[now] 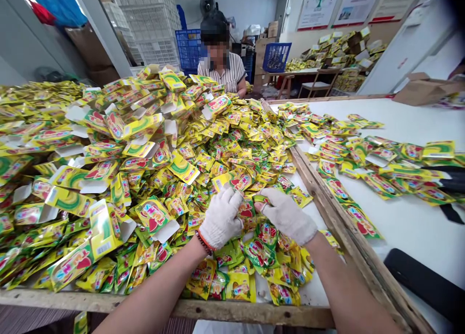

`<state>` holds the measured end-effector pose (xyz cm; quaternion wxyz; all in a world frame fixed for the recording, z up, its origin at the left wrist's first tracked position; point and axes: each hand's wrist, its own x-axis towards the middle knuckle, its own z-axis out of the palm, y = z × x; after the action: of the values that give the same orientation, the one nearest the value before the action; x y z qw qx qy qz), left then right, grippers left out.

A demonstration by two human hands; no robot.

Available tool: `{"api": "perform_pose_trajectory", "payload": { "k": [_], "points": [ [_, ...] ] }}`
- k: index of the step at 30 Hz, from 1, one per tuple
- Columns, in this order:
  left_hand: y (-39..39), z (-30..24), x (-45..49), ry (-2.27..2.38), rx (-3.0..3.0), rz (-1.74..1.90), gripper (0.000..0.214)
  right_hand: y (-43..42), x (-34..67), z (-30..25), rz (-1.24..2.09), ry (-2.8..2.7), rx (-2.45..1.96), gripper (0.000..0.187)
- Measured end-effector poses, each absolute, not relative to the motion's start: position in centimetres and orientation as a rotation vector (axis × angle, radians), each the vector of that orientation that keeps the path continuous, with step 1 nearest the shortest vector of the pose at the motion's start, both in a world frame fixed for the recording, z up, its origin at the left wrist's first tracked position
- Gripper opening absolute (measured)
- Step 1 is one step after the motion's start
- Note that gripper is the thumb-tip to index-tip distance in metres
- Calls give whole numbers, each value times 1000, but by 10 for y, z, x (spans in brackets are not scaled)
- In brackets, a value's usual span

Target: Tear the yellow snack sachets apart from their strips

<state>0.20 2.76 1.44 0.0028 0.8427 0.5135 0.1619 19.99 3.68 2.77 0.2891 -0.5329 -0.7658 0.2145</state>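
Packet (247, 209) between left hand (222, 219), right hand (288, 216); long axis unclear.

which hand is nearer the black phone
Right. The right hand is across the wooden rail from the black phone; the left hand is farther off, beyond the right hand.

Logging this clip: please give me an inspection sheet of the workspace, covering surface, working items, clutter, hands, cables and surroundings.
Surface: white tabletop divided and edged by wooden rails.
Working items: heaped fruit-print sachets; yellow cartons, some with white flaps open.
Clutter: black phone-like slab right of the rail; cardboard box at far right.
Hands: left hand and right hand, in white gloves, at a small packet between them; exact grip unclear.
Cables: nothing seen.
Surroundings: co-worker opposite; blue baskets, white crates, wall posters.
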Motion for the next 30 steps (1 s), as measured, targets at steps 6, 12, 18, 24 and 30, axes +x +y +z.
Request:
{"api": "perform_pose_trajectory", "payload": {
  "k": [6,12,18,24,30],
  "points": [
    [29,16,0,1622,2532,590,62,42,206,28,626,-1907,-1454,15],
    [25,9,6,1538,2461,715,54,34,185,17,279,-1842,-1396,17],
    [33,8,0,1662,2482,737,49,31,181,27,956,-1570,-1344,25],
    [28,13,2,1511,2533,743,59,22,178,30,1630,-1599,-1270,29],
    [33,23,-3,1317,1958,1060,55,25,182,31,1487,-1448,-1317,26]
  ]
}}
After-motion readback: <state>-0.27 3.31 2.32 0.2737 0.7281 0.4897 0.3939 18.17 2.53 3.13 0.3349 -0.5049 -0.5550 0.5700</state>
